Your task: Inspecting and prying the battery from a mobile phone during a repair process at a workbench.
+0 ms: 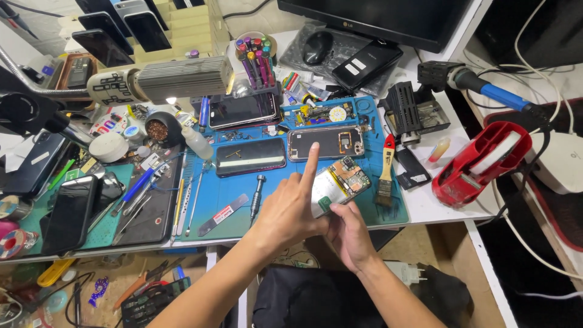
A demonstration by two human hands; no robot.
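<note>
We see a white counter [446, 209] under bright light, a dark monitor [376, 18] at its back edge, brown floor [425, 243] below.

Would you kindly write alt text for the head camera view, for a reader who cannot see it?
Over a blue work mat, the right hand holds a phone's inner assembly with its circuit board exposed, while the left hand points its index finger upward. Opened phones, a screwdriver, a brush and a red tape dispenser lie around.

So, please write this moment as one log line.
left hand: index finger raised | right hand: holds phone board | under: blue mat
</note>
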